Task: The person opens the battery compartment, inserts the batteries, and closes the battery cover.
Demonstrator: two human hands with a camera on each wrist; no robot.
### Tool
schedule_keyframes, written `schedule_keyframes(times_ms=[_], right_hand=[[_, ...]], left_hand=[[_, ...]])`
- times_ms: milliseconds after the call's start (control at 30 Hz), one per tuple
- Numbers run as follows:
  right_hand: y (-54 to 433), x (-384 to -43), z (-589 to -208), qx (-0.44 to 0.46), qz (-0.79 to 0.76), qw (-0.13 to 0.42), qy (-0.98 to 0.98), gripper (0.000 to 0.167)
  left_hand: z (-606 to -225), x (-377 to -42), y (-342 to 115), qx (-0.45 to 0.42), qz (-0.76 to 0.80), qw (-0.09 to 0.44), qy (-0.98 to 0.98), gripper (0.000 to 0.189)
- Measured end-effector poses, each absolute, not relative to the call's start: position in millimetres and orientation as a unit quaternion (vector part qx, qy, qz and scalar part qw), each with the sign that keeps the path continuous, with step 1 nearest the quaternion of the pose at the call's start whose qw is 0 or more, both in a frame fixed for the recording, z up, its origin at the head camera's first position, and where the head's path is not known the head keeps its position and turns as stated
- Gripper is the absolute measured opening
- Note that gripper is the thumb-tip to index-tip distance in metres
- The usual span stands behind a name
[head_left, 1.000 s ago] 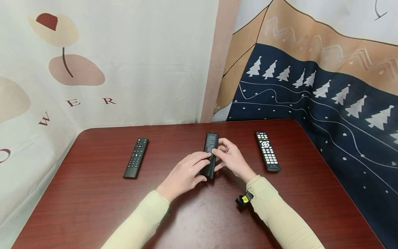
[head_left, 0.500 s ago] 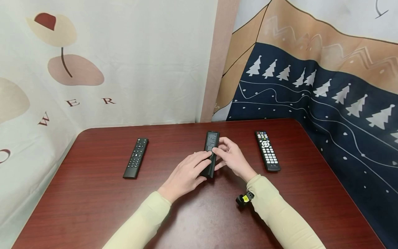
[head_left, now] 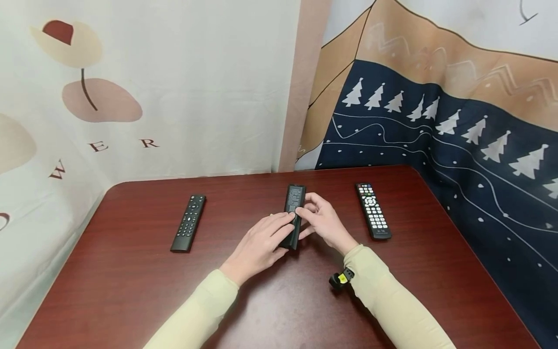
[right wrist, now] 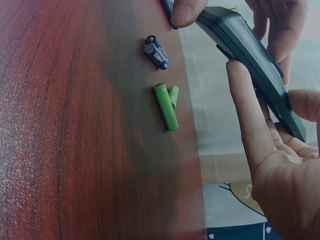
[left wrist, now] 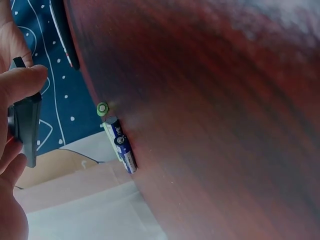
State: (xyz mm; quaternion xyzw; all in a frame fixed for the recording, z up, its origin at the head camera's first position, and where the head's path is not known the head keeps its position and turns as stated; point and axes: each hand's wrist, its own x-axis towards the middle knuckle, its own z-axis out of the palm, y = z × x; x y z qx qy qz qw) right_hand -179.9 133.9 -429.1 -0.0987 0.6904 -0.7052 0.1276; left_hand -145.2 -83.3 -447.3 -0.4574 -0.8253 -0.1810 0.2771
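Observation:
A black remote control is held back side up above the table, its printed label facing the head camera. My left hand grips its near end, fingers over the back and thumb below. From the right side, my right hand holds it with the thumb on the back near the left fingertips. In the right wrist view the remote's edge shows tilted between both hands. Two blue batteries and two green batteries lie on the table there; in the head view they are hidden.
Another black remote lies face up on the left of the reddish-brown table. A third remote, with white buttons, lies at the right. Printed curtains stand behind the table.
The whole head view has shifted slightly. Both hands keep the same hold on the remote control, with no clear movement of it.

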Motion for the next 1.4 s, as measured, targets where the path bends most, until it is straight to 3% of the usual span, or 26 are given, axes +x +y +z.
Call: schedule_keyframes(times_ms=[1400], right_hand=[[138.2,-178.1,-428.5,-0.094,-0.703,0.124,0.694,0.038]], left_hand=[[-443.3,-144.0,-80.1,-0.46,-0.147,0.287,-0.827,0.068]])
